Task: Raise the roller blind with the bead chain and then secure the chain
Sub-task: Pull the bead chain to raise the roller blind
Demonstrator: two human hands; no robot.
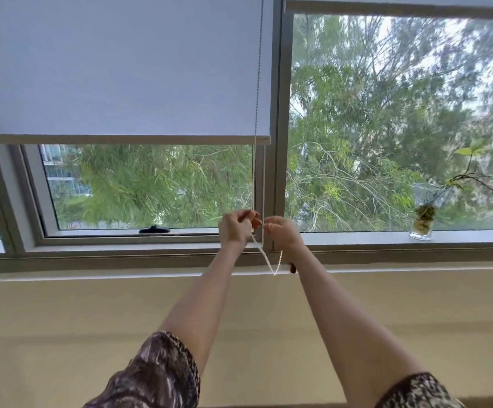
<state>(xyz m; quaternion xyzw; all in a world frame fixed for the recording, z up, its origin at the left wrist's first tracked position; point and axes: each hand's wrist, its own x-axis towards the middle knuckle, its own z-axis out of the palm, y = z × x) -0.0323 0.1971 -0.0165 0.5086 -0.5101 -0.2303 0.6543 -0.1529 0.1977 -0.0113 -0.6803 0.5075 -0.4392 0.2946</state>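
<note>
Roller blind: pale fabric, lowered over the left pane, its bottom bar hanging a little above the halfway line of the window; glass and trees show below it. Raising appears only part done.

Bead chain: white, runs down the blind's right edge beside the frame post, passes through both hands and sags in a slack V-shaped loop just below them, in front of the sill.

Left hand: grip closed on the left strand, fingers pinched at the top.

Right hand: grip closed on the right strand, close beside the left hand, nearly touching it.

Small dark item: at the right wrist, too small to identify; possibly a chain holder on the wall.

Glass vase with cutting: on the sill, well apart to the right.

Handling note, as judged: to lift the blind, pull one strand only, straight down along the frame, and let the other feed upward freely through a loosened grip. Hand-over-hand, short even pulls, keeping the chain vertical so the beads seat in the clutch. Which strand raises cannot be told here; test gently. Keep the slack loop from snagging, then secure it taut.
</note>
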